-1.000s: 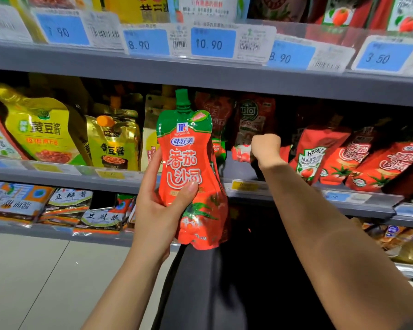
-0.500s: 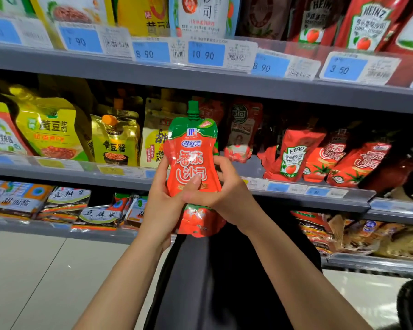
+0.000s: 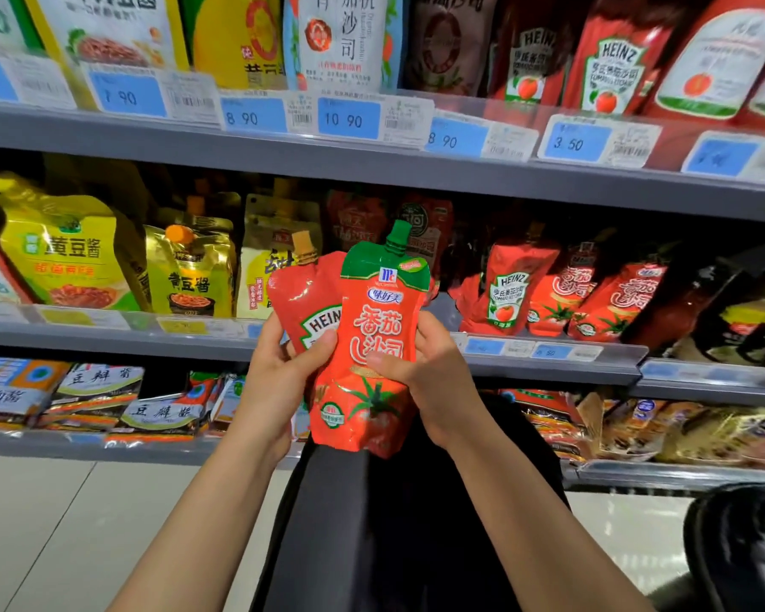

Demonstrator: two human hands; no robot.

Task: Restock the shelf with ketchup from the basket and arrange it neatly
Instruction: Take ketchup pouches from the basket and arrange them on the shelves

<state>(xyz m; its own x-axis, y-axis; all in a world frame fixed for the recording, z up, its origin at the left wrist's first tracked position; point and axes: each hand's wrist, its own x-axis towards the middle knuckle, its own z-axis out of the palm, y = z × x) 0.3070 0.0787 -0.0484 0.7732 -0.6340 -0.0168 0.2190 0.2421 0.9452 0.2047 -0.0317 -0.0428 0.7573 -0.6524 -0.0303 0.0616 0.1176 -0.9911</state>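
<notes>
The red McCormick ketchup pouch with green spout [image 3: 374, 346] sits between the left hand [image 3: 279, 382] and right hand [image 3: 433, 382]; the red Heinz ketchup pouch [image 3: 305, 302] lies behind it, toward the left hand; the grey metal shelf [image 3: 548, 362] stands beyond both hands.

Heinz pouch [image 3: 308, 302]: lower half and most of its label hidden behind the green-capped ketchup pouch [image 3: 374, 342] and the left hand [image 3: 279, 382]. Right hand [image 3: 433, 382]: fingers wrap out of sight behind that pouch. Price tags on the middle shelf rail [image 3: 548, 353] blurred, figures unreadable; top-shelf bottles [image 3: 610, 59] cut by the upper edge; dark object at bottom right [image 3: 743, 549] cropped, unidentifiable.
</notes>
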